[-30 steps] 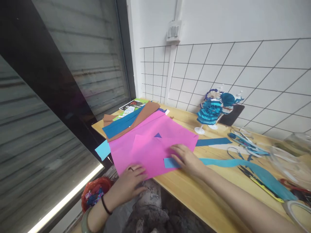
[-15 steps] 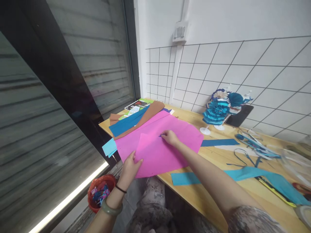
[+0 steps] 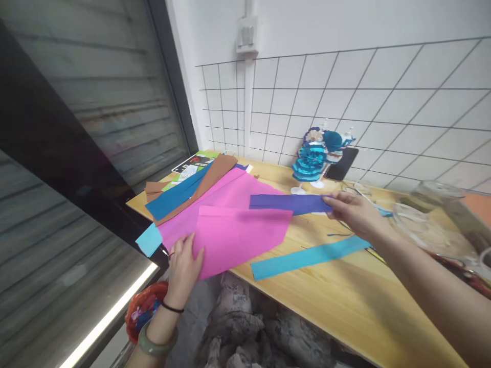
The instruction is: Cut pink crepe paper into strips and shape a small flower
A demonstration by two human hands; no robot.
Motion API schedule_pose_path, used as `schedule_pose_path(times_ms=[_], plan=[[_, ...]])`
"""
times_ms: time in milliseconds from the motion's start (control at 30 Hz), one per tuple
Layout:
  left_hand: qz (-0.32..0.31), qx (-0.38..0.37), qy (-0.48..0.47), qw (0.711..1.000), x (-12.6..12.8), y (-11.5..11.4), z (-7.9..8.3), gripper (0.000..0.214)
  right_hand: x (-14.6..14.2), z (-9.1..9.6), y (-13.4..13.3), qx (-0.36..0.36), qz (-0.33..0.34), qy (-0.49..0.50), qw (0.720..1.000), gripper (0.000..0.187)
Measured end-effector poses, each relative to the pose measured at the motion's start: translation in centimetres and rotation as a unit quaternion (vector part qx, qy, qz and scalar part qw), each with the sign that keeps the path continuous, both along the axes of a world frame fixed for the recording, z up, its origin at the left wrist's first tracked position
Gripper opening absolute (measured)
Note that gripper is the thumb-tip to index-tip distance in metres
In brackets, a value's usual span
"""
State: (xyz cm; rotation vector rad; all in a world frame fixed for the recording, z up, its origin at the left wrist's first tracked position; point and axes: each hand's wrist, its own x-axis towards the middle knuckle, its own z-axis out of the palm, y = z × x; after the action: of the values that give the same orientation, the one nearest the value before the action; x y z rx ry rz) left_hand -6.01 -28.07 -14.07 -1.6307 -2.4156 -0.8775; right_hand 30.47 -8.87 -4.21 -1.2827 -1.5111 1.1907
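My right hand (image 3: 355,212) pinches the right end of a purple-blue paper strip (image 3: 286,203), held level above the table. The strip's left part lies over a sheet of bright pink paper (image 3: 238,235), which looks folded over or layered. My left hand (image 3: 185,263) rests on the lower left of the pink paper, fingers stretched and thumb apart. Behind the pink paper lie a brown paper strip (image 3: 217,176) and a blue paper strip (image 3: 172,197). A light blue piece (image 3: 149,239) sticks out past the table's left edge. A turquoise strip (image 3: 303,259) lies nearer me.
Blue paper-fan decorations (image 3: 312,156) stand at the back beside a dark phone (image 3: 342,163). Clear plastic items (image 3: 418,217) sit at the right of the wooden table (image 3: 345,296). A red basket (image 3: 134,312) with scraps is below left. A wire grid (image 3: 291,102) lines the wall.
My right hand has moved right, drawing the purple-blue strip out from over the pink paper. The pink paper's right part has folded in or shifted left. The view has turned slightly right.
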Motion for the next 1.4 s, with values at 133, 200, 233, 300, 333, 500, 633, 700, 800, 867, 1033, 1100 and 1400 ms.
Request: schedule_pose_path(times_ms=[133, 200, 233, 300, 333, 500, 633, 700, 800, 867, 1033, 1100, 1400], plan=[[-0.076, 0.069, 0.072, 0.992, 3.8, 1.5, 1.3, 0.037, 5.7, -2.3, -2.8, -0.060, -0.024, -0.061, 0.996, 0.031], [-0.156, 0.084, 0.070, 0.982, 6.5, 2.4, 2.0, 0.034, 7.2, -3.7, -3.9, -0.066, -0.012, -0.099, 0.993, 0.031], [-0.199, 0.086, 0.063, 0.974, 7.9, 2.9, 2.3, 0.033, 7.7, -4.5, -4.3, -0.064, -0.006, -0.115, 0.991, 0.032], [-0.280, 0.082, 0.051, 0.955, 10.9, 3.6, 2.8, 0.033, 8.4, -5.8, -4.8, -0.059, 0.000, -0.137, 0.989, 0.030], [-0.314, 0.078, 0.046, 0.945, 12.3, 3.9, 3.1, 0.033, 8.6, -6.3, -5.0, -0.056, 0.003, -0.140, 0.989, 0.029], [-0.457, 0.018, 0.058, 0.887, 18.5, 4.6, 3.7, 0.036, 9.0, -7.7, -5.0, -0.040, -0.030, -0.144, 0.988, 0.025], [-0.481, -0.027, 0.082, 0.872, 21.3, 5.3, 3.1, 0.044, 9.0, -8.0, -4.8, -0.033, -0.049, -0.150, 0.987, 0.029], [-0.473, -0.053, 0.076, 0.876, 22.0, 5.9, 2.6, 0.041, 8.9, -8.2, -4.7, -0.030, -0.054, -0.151, 0.987, 0.029], [-0.443, -0.105, 0.028, 0.890, 22.1, 7.1, 2.0, 0.030, 9.1, -9.0, -4.2, -0.027, -0.048, -0.146, 0.988, 0.028], [-0.418, -0.141, -0.020, 0.897, 21.8, 7.9, 1.8, 0.030, 9.4, -9.6, -3.7, -0.014, -0.035, -0.160, 0.986, 0.026], [-0.371, -0.181, -0.096, 0.906, 20.7, 9.7, 1.5, 0.034, 10.6, -10.3, -2.5, 0.016, -0.027, -0.226, 0.974, 0.022], [-0.365, -0.191, -0.092, 0.906, 20.5, 10.2, 1.5, 0.035, 11.0, -9.9, -2.3, 0.025, -0.031, -0.274, 0.961, 0.023], [-0.333, -0.290, -0.023, 0.897, 20.5, 11.9, 2.5, 0.031, 8.8, -6.2, -2.9, 0.191, 0.052, -0.386, 0.901, 0.030]])
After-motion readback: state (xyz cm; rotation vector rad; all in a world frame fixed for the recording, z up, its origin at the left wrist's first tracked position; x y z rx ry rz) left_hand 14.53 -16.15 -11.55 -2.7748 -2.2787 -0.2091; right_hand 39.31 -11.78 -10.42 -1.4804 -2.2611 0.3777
